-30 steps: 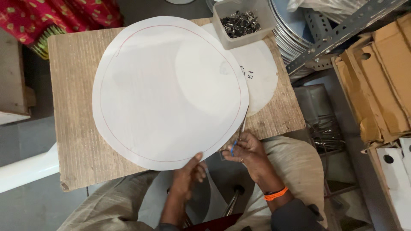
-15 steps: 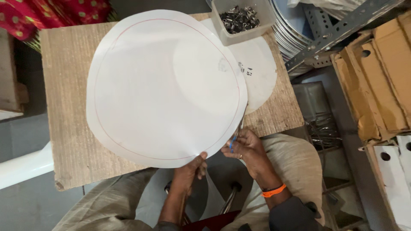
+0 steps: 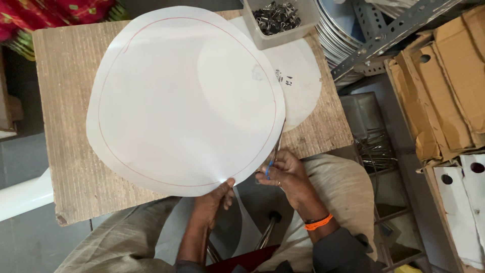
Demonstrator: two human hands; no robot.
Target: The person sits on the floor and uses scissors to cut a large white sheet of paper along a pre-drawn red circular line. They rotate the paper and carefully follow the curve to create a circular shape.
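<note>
Head cam: wooden board (image 3: 65, 151) w/ white sheet (image 3: 182, 101), cardboard boxes (image 3: 449, 76) right.

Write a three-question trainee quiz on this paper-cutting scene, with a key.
1. True or false: the left hand grips the near edge of the white paper sheet.
2. The right hand holds: A) a marker B) scissors C) a ruler?
3. What colour is the line drawn inside the sheet's edge?

Key: 1 true. 2 B, cutting along the sheet's right edge. 3 red.
</note>
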